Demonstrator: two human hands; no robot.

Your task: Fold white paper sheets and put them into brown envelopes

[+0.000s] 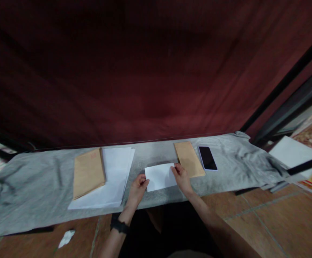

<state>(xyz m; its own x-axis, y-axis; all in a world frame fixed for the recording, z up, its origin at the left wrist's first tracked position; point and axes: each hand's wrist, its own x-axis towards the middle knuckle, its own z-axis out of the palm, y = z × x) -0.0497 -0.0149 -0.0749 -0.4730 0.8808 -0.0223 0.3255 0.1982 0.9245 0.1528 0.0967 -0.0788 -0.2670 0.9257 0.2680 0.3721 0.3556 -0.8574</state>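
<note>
Between my two hands is a small white sheet of paper (159, 177), perhaps folded, held nearly level over the grey cloth. My left hand (138, 187) pinches its left edge between thumb and fingers. At the upper right corner, my right hand (181, 176) grips the same sheet. Just beyond that hand lies a brown envelope (190, 157), partly covered by the fingers. To the left, a stack of brown envelopes (89, 172) rests on several larger white sheets (115, 179).
A phone (207, 158) lies right of the single envelope. Grey cloth (233, 161) covers the narrow table. A dark red curtain (156, 79) hangs behind it. Black metal bars (284, 80) stand at the right. A crumpled white scrap (66, 238) is on the tiled floor.
</note>
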